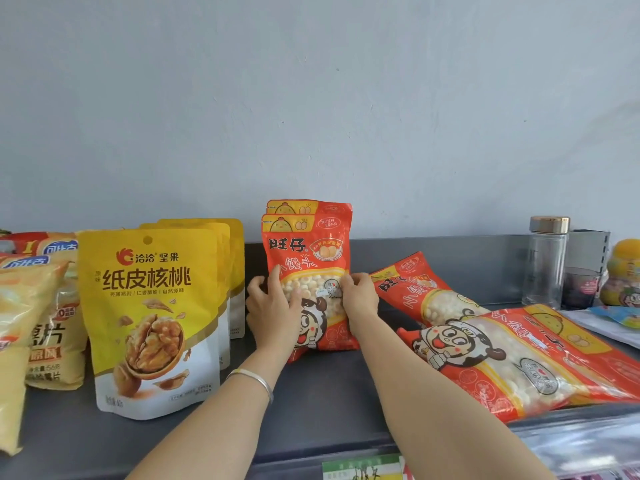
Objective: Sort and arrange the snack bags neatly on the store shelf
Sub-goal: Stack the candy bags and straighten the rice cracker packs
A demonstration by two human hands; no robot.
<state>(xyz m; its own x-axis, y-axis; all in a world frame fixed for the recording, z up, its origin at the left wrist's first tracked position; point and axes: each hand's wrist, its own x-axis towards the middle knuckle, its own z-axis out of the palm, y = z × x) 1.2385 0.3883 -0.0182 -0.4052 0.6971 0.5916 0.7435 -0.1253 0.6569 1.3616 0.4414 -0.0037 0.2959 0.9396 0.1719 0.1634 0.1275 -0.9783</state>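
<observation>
Two red snack bags (306, 247) with a cartoon face stand upright, one behind the other, mid-shelf against the wall. My left hand (272, 306) grips the front bag's left edge and my right hand (358, 294) grips its right edge. Two more red bags lie flat to the right: a far one (420, 289) and a nearer one (519, 358) overlapping it. Left of my hands stand yellow walnut bags (149, 317) in a row, one behind another. Pale yellow chip bags (38, 306) fill the far left.
The grey metal shelf (311, 403) has a raised back lip and a front edge with a price label (362, 467). A clear jar with a gold lid (547, 261), a dark cup (580, 289) and a yellow-lidded tub (623, 275) stand at the right.
</observation>
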